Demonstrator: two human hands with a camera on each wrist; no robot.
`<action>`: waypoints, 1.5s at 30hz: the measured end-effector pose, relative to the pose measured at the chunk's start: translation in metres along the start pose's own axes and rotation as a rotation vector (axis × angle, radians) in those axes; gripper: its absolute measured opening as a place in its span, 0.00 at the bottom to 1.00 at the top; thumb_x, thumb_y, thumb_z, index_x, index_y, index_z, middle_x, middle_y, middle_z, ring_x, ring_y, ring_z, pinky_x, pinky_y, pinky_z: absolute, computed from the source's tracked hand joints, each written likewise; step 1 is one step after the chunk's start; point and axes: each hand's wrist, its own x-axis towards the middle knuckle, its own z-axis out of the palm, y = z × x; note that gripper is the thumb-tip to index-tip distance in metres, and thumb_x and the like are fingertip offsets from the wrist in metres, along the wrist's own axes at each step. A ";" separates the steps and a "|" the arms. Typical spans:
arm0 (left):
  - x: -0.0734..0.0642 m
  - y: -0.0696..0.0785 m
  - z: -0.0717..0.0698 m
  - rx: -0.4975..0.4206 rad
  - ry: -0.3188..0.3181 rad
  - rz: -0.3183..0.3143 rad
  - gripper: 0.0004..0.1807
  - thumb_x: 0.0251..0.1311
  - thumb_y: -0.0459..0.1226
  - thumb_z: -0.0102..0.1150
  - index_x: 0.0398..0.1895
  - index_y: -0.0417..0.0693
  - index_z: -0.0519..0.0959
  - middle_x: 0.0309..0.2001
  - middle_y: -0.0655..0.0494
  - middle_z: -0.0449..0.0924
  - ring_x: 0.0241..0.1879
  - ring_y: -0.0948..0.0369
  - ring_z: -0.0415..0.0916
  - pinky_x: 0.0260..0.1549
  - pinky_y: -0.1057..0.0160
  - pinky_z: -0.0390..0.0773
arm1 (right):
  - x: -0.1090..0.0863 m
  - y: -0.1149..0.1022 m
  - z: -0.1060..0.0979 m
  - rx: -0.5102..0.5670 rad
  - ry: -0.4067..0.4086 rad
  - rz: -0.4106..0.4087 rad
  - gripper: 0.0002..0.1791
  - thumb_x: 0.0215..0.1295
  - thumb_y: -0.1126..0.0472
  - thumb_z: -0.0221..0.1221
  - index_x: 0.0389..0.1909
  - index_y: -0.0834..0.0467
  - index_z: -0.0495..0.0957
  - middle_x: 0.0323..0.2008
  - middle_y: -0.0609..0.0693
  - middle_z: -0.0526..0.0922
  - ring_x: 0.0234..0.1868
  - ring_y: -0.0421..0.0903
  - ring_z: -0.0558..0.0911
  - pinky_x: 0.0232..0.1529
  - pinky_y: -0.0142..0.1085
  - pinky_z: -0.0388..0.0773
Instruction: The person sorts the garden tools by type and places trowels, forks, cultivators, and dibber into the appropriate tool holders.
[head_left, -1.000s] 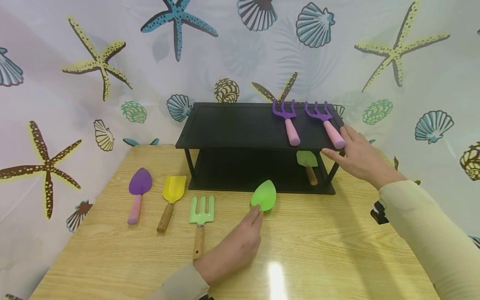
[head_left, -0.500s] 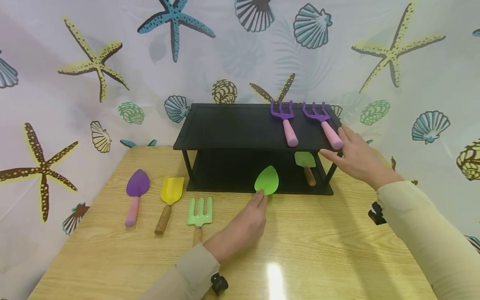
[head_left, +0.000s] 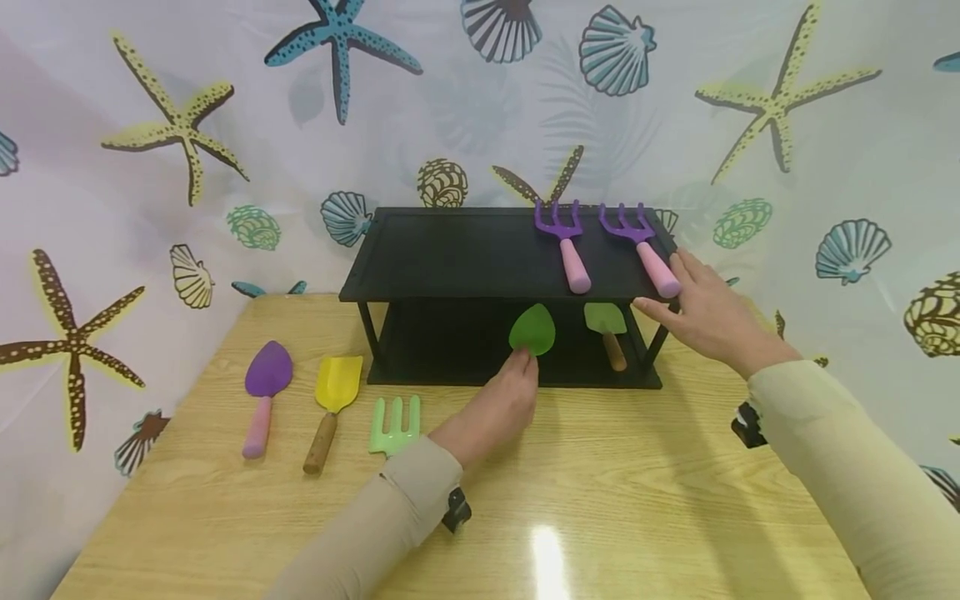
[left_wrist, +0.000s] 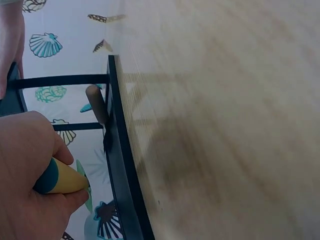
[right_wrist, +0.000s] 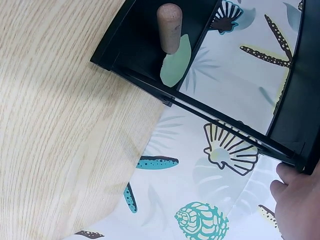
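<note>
My left hand [head_left: 504, 402] grips a trowel with a bright green blade [head_left: 532, 328] at the front opening of a black two-tier rack [head_left: 450, 254]. In the left wrist view, its yellow-and-teal handle [left_wrist: 67, 180] shows between thumb and fingers. The blade is over the lower tier, beneath the top board's front edge; I cannot tell whether it touches the tier. My right hand [head_left: 712, 312] rests against the rack's right front corner, fingers along the side and thumb at the front edge. A smaller green trowel [head_left: 604, 318] with a wooden handle lies on the lower tier at right.
Two purple hand rakes [head_left: 573, 262] [head_left: 657, 268] with pink handles lie on the top board's right half. Left on the wooden table [head_left: 637, 500] are a purple trowel [head_left: 268, 369], a yellow shovel [head_left: 338, 383] and a light green fork [head_left: 395, 429], partly behind my left sleeve.
My left hand has carried the green trowel away from me, from the table in front of the rack into the lower tier's opening. The right hand stays at the rack's corner.
</note>
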 end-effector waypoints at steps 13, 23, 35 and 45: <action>0.039 -0.010 0.015 -0.026 -0.072 0.018 0.11 0.72 0.35 0.47 0.43 0.37 0.79 0.39 0.53 0.77 0.42 0.61 0.71 0.54 0.66 0.78 | -0.001 0.000 0.000 -0.015 0.004 0.010 0.60 0.66 0.25 0.43 0.77 0.67 0.32 0.78 0.68 0.34 0.78 0.69 0.42 0.74 0.65 0.44; 0.058 -0.010 0.025 -0.233 -0.281 -0.102 0.14 0.72 0.34 0.48 0.50 0.35 0.80 0.50 0.43 0.81 0.54 0.54 0.79 0.61 0.63 0.77 | -0.002 -0.003 0.000 -0.010 0.005 0.001 0.60 0.67 0.26 0.43 0.77 0.68 0.33 0.78 0.69 0.34 0.78 0.69 0.42 0.75 0.64 0.44; 0.075 -0.001 0.049 -0.346 -0.399 -0.232 0.24 0.73 0.36 0.50 0.65 0.28 0.69 0.67 0.31 0.68 0.69 0.44 0.67 0.70 0.56 0.67 | -0.001 0.000 0.000 0.006 0.009 0.005 0.60 0.67 0.25 0.43 0.77 0.67 0.32 0.78 0.68 0.33 0.78 0.69 0.41 0.75 0.64 0.43; 0.070 0.012 0.061 -0.188 -0.275 -0.255 0.28 0.75 0.44 0.48 0.65 0.28 0.70 0.65 0.34 0.71 0.68 0.43 0.68 0.68 0.56 0.70 | -0.001 -0.003 -0.003 0.007 -0.008 0.011 0.60 0.67 0.25 0.43 0.77 0.68 0.32 0.78 0.66 0.31 0.78 0.68 0.40 0.76 0.62 0.42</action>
